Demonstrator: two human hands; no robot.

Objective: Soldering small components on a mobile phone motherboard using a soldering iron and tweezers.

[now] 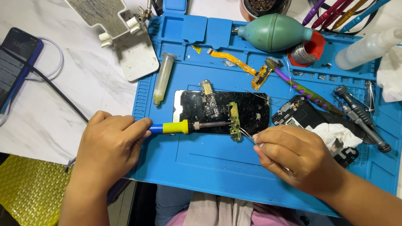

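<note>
Fingers of left hand wrapped round yellow-and-blue soldering iron, tip resting on small green board. Right hand pinching tweezers, points at same board's lower end. Board sits on dark phone panel, approx centre of blue mat. Soldering looks mid-way: iron on the joint, board not yet lifted or refitted, orange flex cable lying loose toward mat's far edge, second phone part open just right of panel. Can't tell how many joints are finished. Green blower bulb and clear syringe near mat's far edge, screwdrivers toward right edge.
</note>
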